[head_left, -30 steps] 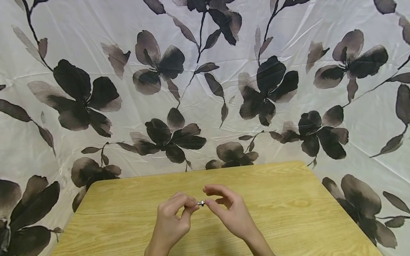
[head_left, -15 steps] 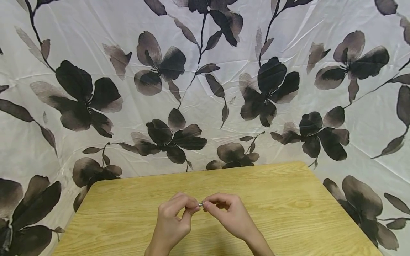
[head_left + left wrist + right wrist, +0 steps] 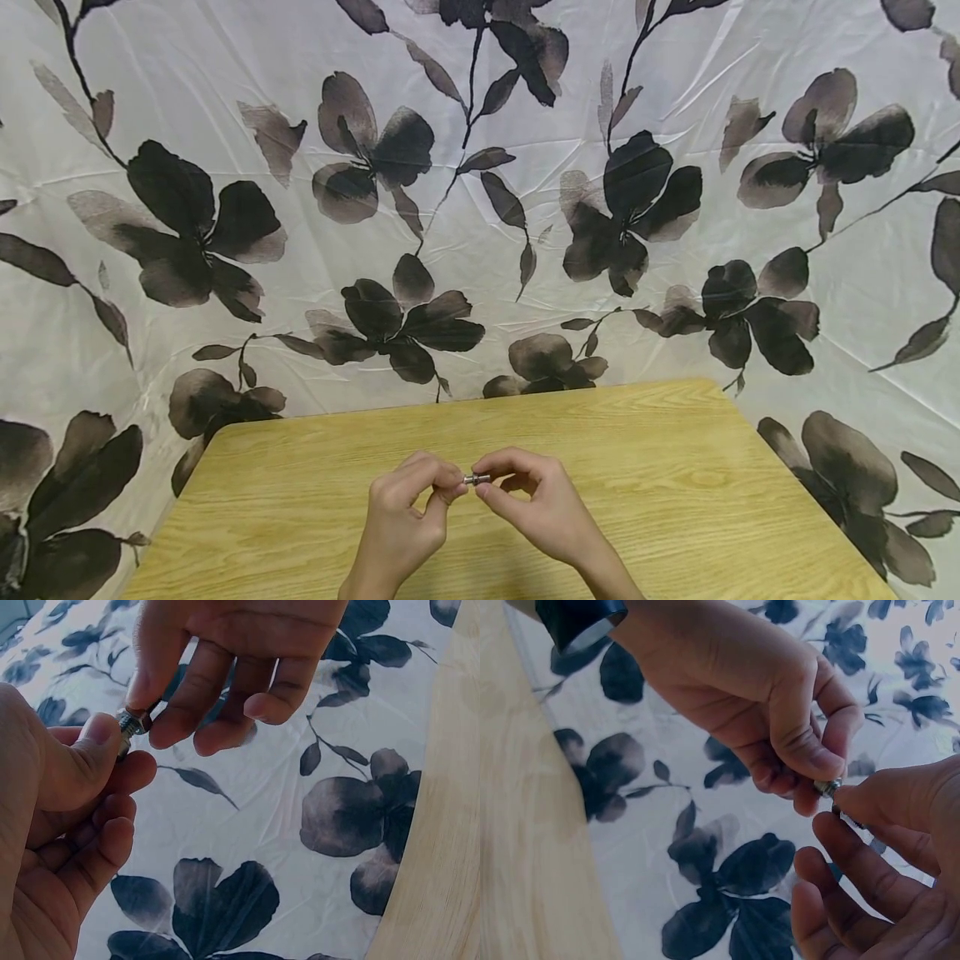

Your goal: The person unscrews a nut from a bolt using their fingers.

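A small silver bolt (image 3: 483, 478) lies roughly level between my hands, above the table. In the head view, my left hand (image 3: 408, 504) pinches its left end between thumb and index finger. A nut (image 3: 136, 719) sits on the threaded shank, as the left wrist view shows. My right hand (image 3: 536, 504) has its thumb and index fingertips on either side of the nut, with its other fingers loosely bent. The right wrist view shows the left hand (image 3: 780, 712) gripping the bolt's end, while the right thumb (image 3: 889, 795) partly hides the nut.
The wood-grain table (image 3: 300, 500) lies beneath both hands. A pale cloth (image 3: 480, 250) with dark printed flowers hangs behind it and along its sides. A black band (image 3: 581, 622) shows at the left wrist.
My right index finger came down from its raised position to meet the thumb at the bolt. Since then those fingertips have parted slightly, exposing the shank's end. My left hand stays in place.
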